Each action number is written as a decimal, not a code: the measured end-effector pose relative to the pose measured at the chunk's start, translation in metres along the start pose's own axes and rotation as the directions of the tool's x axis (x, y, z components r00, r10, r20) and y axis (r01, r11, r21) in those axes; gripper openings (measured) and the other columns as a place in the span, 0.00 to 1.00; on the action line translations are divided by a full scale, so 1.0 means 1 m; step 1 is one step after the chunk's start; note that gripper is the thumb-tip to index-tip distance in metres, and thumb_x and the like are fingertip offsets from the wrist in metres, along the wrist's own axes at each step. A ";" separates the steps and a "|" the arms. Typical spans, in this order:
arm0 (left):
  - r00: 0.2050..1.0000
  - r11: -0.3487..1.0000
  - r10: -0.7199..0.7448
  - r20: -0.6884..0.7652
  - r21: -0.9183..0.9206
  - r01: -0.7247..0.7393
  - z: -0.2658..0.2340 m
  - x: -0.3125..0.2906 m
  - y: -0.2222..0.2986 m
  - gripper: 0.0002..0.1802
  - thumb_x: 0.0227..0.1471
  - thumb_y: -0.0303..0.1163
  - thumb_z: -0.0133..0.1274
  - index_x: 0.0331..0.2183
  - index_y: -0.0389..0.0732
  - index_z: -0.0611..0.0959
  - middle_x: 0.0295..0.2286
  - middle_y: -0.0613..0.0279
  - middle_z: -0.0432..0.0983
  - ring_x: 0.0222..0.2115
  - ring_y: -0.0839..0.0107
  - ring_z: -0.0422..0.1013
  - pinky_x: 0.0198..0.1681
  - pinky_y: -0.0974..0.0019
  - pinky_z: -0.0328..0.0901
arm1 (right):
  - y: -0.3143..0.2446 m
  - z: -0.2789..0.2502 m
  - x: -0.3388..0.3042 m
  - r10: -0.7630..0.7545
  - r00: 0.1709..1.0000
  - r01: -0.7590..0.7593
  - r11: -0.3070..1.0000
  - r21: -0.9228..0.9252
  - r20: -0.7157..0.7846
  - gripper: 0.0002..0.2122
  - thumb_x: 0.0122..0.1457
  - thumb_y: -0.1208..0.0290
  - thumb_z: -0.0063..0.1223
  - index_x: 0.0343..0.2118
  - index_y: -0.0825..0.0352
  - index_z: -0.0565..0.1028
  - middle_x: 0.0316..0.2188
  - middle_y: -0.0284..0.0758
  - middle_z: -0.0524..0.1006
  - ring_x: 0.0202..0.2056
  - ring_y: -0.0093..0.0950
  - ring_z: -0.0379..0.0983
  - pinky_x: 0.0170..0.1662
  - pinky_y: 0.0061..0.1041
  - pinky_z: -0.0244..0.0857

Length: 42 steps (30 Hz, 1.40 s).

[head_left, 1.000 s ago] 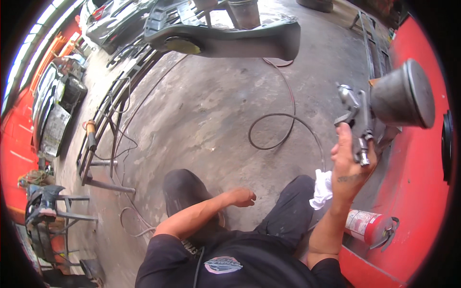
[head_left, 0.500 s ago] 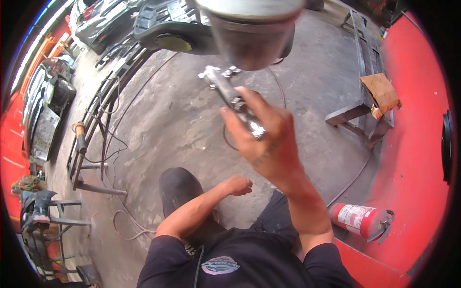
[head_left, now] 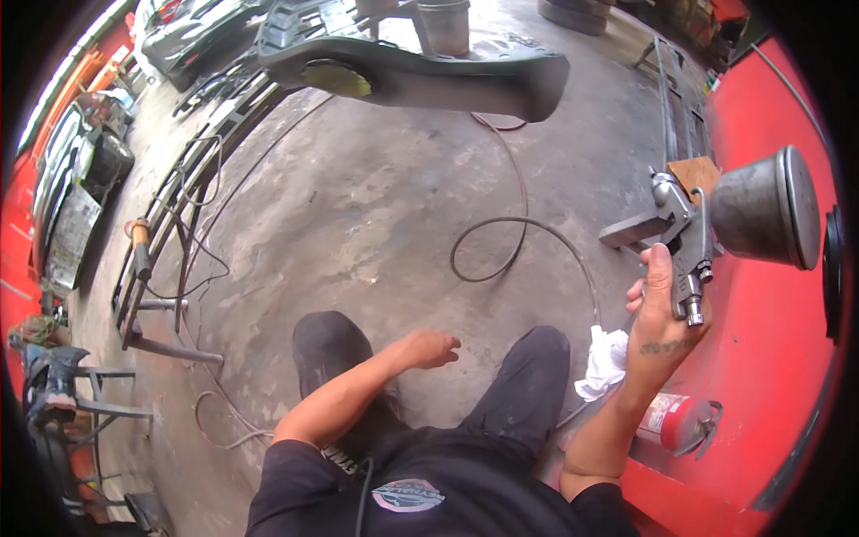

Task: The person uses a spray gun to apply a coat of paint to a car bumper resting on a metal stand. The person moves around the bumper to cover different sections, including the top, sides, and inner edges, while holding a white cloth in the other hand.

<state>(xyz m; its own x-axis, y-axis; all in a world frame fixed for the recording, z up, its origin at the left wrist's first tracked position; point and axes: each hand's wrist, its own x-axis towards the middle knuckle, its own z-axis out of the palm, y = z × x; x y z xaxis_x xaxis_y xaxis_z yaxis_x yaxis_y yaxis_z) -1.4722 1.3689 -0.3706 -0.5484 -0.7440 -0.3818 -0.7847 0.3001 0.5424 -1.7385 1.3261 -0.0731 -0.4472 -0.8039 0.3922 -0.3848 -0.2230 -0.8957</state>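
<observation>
My right hand (head_left: 662,309) is wrapped round the handle of a metal spray gun (head_left: 684,242), raised at the right in front of the red panel. The gun is tilted sideways, with its large grey lidded cup (head_left: 756,210) to the right. Beneath the hand hangs a crumpled white cloth (head_left: 604,360), next to the air hose (head_left: 564,234); the hose's joint with the gun is hidden. Over my left knee hovers my left hand (head_left: 431,349), holding nothing, fingers loosely stretched. Beyond the gun, at the far side, a dark car bumper (head_left: 447,85) lies raised above the floor.
A red fire extinguisher (head_left: 676,422) lies beside my right forearm, against the red surface (head_left: 778,358). To the left runs a metal rack (head_left: 170,242) with an orange-handled tool (head_left: 140,246) on it. A grey metal stand (head_left: 640,230) and a bucket (head_left: 445,31) are farther off. Hose loops cross the concrete.
My right hand has swung the spray gun from the middle, before the bumper, out to the right, tipping its cup sideways. The bumper, hose loop and white cloth now show. My left hand has barely moved.
</observation>
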 end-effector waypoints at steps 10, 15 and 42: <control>0.944 0.948 -0.069 -0.323 0.274 0.163 -0.094 -0.112 -0.037 0.15 0.55 0.37 0.58 0.42 0.39 0.83 0.40 0.50 0.81 0.44 0.51 0.77 0.52 0.51 0.67 | -0.047 0.125 -0.023 -0.553 0.720 0.463 0.833 0.303 0.420 0.17 0.55 0.79 0.69 0.47 0.75 0.77 0.22 0.38 0.77 0.20 0.26 0.72 0.25 0.27 0.66; 0.911 0.973 -0.229 -0.343 -0.089 0.211 -0.109 -0.124 -0.051 0.11 0.54 0.35 0.56 0.32 0.37 0.83 0.33 0.48 0.81 0.38 0.45 0.77 0.45 0.45 0.69 | -0.089 0.121 -0.003 -0.352 0.794 0.301 0.936 0.182 0.496 0.16 0.56 0.77 0.68 0.46 0.73 0.78 0.24 0.40 0.78 0.22 0.29 0.74 0.27 0.30 0.67; 0.829 0.863 -0.456 0.323 -0.065 0.501 -0.263 -0.493 -0.024 0.27 0.60 0.49 0.55 0.57 0.49 0.78 0.59 0.47 0.65 0.61 0.41 0.61 0.59 0.34 0.63 | -0.331 0.291 -0.072 0.388 0.801 -0.372 0.919 -0.129 0.456 0.14 0.62 0.64 0.61 0.46 0.68 0.80 0.28 0.49 0.82 0.32 0.45 0.82 0.35 0.38 0.71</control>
<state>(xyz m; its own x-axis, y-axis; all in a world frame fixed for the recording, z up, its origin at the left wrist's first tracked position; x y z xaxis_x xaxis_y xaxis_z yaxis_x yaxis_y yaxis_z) -1.1068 1.5713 0.0018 -0.1899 -0.5605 -0.8061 -0.9331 -0.1523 0.3257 -1.3440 1.2979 0.1344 -0.1388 -0.9819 -0.1288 -0.2917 0.1648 -0.9422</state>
